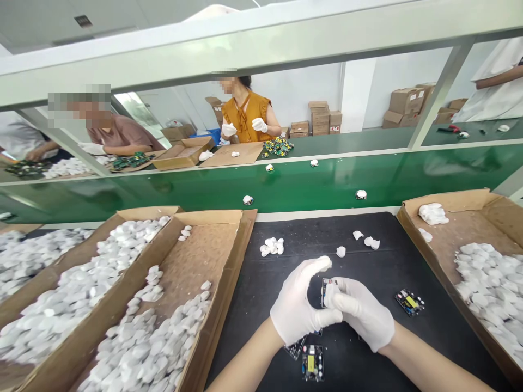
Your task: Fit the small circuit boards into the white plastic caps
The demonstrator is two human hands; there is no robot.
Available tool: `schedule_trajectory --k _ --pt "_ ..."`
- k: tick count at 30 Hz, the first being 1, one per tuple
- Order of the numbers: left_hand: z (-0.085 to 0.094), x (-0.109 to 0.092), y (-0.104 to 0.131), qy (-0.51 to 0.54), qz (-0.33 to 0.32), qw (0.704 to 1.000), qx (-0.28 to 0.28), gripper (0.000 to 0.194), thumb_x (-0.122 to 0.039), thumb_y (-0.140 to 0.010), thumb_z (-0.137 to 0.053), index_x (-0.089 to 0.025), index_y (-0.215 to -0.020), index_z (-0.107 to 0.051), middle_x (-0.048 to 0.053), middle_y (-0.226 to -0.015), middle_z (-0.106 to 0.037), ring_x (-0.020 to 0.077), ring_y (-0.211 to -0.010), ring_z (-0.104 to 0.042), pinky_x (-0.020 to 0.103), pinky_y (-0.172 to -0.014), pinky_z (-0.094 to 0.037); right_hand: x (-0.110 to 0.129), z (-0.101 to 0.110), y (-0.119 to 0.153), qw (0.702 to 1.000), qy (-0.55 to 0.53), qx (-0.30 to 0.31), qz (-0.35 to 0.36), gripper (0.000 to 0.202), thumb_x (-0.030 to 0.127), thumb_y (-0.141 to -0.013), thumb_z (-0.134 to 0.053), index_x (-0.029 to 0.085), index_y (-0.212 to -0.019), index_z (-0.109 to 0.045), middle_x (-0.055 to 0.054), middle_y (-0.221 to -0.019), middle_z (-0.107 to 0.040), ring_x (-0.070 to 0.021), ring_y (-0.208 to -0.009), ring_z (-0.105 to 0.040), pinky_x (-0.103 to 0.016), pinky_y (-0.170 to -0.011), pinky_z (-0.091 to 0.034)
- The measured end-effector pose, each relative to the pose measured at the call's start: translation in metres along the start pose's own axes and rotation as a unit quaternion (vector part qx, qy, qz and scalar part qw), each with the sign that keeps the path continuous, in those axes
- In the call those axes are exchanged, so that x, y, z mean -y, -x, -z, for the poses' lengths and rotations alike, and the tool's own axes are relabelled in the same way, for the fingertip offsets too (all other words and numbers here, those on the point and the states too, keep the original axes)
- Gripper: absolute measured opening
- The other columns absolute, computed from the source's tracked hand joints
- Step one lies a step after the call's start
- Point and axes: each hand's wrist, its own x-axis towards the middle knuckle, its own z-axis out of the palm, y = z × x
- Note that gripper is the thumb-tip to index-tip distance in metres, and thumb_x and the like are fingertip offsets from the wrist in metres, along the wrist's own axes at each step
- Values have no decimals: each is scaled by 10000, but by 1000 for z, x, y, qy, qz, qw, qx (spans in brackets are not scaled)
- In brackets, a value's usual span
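Note:
My gloved right hand grips a small circuit board, seen edge-on, with a white piece under the fingertips. Beside it, my gloved left hand is curved open, thumb and fingers apart, its thumb close to the right hand's fingers. Whether the two hands touch I cannot tell. Below them on the black mat lies a circuit board with a yellow component; a second one is partly hidden by the left hand. Another circuit board lies to the right. Small white rounded pieces sit in a cluster beyond the hands.
Cardboard trays of white pieces flank the black mat, a left tray and a right tray. Past the mat runs a green conveyor carrying several boards with white pieces. Across it, a person in an orange top and other people work behind a metal frame.

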Motion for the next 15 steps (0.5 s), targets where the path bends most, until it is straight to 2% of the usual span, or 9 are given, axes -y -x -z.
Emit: schedule_trajectory --k 2,5,7,9,12,13,15 --pt "0 2 2 -9 -19 1000 -6 658 -536 -637 -688 -220 -1174 -474 107 -1115 -581 262 -1019 -575 421 -866 -487 -1 -1 0 999 -37 1 1 336 402 -740 -613 155 -597 -437 18 -622 -371 -108 -604 -317 -249 -585 -285" --pt "-1 1 2 -34 -67 997 -3 556 -559 -721 -598 -241 -1161 -476 98 -1104 -596 246 -1013 -583 410 -848 -496 0 -3 0 996 -80 -22 -19 301 369 -729 -633 148 -615 -462 12 -636 -388 -111 -616 -340 -248 -599 -300" --pt "-3 0 1 -64 -95 993 -7 617 -571 -717 -591 -228 -1205 -436 112 -1106 -602 257 -1007 -588 417 -831 -504 0 -4 0 994 -97 -45 -29 301 370 -719 -642 154 -614 -462 15 -637 -386 -115 -622 -348 -251 -609 -310" --pt "-5 -1 0 -120 -125 985 -18 612 -477 -713 -637 -216 -1222 -418 119 -1103 -610 264 -994 -599 421 -820 -506 -1 -4 0 995 -85 -54 -25 303 389 -730 -630 159 -620 -466 11 -656 -397 -125 -647 -362 -260 -635 -322" --pt "-6 -3 -2 -172 -160 971 -49 514 -246 -719 -630 -231 -1198 -445 96 -1076 -638 234 -931 -630 385 -794 -513 -3 -4 0 999 -36 -40 -1 306 407 -778 -583 159 -635 -474 0 -691 -417 -135 -686 -371 -272 -672 -329" --pt "-5 -4 -2 -159 -157 973 -55 498 -219 -718 -618 -236 -1189 -457 86 -1062 -647 223 -908 -638 372 -786 -516 -3 -4 0 999 -34 -26 5 312 423 -793 -561 158 -648 -484 -5 -698 -425 -138 -693 -378 -277 -679 -334" --pt "-2 -6 -2 -87 -136 986 -46 462 -279 -728 -613 -237 -1169 -480 71 -1021 -664 210 -871 -645 356 -773 -523 -2 -5 0 999 -47 6 4 325 456 -798 -538 153 -683 -511 -16 -713 -445 -145 -701 -399 -286 -684 -348"
